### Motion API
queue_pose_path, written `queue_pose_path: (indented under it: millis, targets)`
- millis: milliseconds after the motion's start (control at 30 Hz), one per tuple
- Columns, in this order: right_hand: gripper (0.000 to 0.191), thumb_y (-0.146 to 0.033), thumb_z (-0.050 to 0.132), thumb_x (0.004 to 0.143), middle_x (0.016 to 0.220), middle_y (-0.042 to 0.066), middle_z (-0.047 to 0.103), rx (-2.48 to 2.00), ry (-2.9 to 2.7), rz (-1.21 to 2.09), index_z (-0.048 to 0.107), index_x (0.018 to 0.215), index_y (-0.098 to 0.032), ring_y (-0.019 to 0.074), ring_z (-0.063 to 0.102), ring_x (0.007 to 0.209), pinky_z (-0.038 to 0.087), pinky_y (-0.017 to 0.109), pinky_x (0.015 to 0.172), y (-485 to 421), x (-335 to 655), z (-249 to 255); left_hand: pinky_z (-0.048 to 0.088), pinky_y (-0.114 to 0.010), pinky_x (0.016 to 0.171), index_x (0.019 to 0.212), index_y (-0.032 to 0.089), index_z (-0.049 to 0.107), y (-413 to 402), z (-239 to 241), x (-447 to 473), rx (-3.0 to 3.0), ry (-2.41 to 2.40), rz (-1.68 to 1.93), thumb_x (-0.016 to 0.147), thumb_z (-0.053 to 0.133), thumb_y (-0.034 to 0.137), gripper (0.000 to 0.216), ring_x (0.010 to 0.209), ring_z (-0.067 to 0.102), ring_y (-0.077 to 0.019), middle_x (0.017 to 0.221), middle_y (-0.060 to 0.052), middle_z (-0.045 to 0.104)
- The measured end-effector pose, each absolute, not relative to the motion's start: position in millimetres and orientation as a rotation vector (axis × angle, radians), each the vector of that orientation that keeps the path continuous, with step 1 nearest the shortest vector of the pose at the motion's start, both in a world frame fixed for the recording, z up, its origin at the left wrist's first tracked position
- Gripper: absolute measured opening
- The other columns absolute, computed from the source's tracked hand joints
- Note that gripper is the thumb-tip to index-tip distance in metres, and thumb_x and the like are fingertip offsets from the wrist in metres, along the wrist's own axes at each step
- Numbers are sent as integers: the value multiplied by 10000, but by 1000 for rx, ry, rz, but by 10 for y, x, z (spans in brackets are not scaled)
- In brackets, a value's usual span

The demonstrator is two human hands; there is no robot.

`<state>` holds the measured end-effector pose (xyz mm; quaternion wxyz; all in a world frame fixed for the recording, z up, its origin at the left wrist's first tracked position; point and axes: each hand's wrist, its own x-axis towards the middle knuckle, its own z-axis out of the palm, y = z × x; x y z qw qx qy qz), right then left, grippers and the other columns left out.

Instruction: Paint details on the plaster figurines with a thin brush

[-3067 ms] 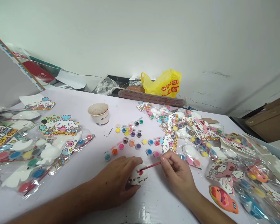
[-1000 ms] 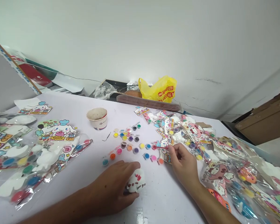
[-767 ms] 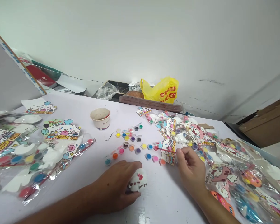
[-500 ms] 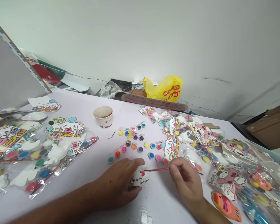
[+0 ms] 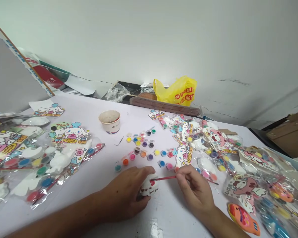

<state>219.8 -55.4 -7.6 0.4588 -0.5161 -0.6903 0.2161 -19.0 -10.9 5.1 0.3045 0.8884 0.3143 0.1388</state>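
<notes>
My left hand (image 5: 129,193) is closed around the left side of a small white plaster figure (image 5: 149,186), thumb and fingers gripping its edges. The figure carries a red patch and several dark brown marks; its left part is hidden by the hand. In my right hand (image 5: 197,188) a thin red paintbrush (image 5: 165,178) is pinched between thumb and fingers. Its dark tip touches the red patch. Just beyond the hands lie strips of small paint pots (image 5: 143,154) in many colours.
A paper cup (image 5: 109,122) with reddish stains stands beyond my left hand. Bagged plaster kits (image 5: 61,160) lie on the left, more kits (image 5: 216,142) on the right. An orange painted figure (image 5: 243,218) rests at the lower right. A yellow plastic bag (image 5: 176,92) sits at the back.
The brush tip has shifted slightly left and up on the red patch, and my right hand has moved a little left with it. My left hand keeps its hold on the figure.
</notes>
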Motion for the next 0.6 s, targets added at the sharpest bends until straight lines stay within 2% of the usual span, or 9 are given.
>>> queue_pose_path:
  millis: [133,367,600]
  targets:
    - [158,-239,461,968,635,-15,508,-1288,-1714,537,532,830,-212,147,502,584,391,262,532,-564,2192,-68,469,-361,810,1284,296,281,-109,70,-190,2346,849,360,802,615,178,598,916,569,-226,1056,-31,606]
    - [170,-260,451,974,609,-41,429,-1286,-1687,567,516,821,-220,131,405,522,381,265,526,-570,2200,-86,460,-386,853,1285,277,300,-103,77,-183,2333,844,328,812,606,196,569,971,569,-242,1092,-53,612]
    - [161,-243,459,968,600,-43,415,-1289,-1697,616,506,816,-217,134,421,540,356,260,514,-569,2212,-94,457,-386,855,1298,301,276,-101,64,-191,2331,846,328,812,619,202,603,980,565,-241,1131,-45,593]
